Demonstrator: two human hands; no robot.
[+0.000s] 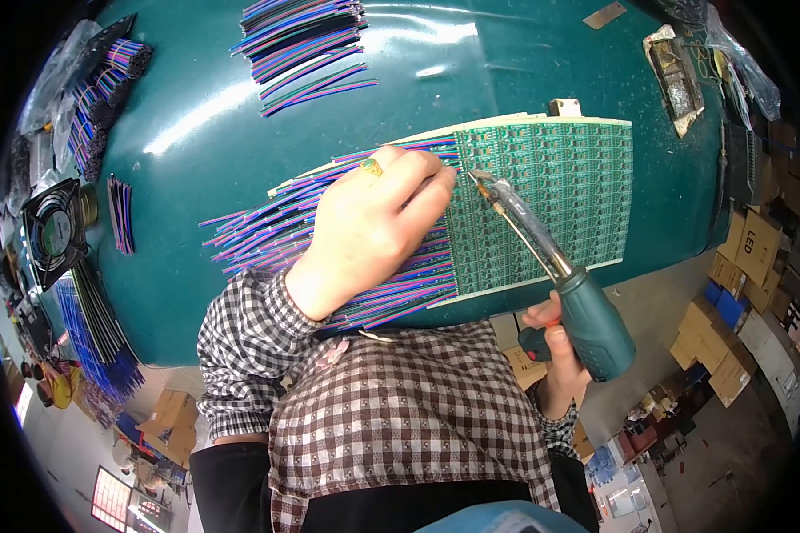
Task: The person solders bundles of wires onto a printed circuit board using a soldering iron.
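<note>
If my soldering iron (588, 306) is slipping, its tip could be burning my left grip (373, 226) or smearing solder across the circuit board (582, 178) just right of it. That grip is arching palm-down over the wires (400, 298), fingers bunching, whether pinching one I cannot tell; my right grip (562, 364) is wrapping round the iron's handle.

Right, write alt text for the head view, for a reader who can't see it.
A person's right hand grips a green soldering gun, its tip at the left part of a green circuit-board panel. The left hand lies over multicoloured wires spread leftward from the panel. More wires and a black fan rest on the teal table.
</note>
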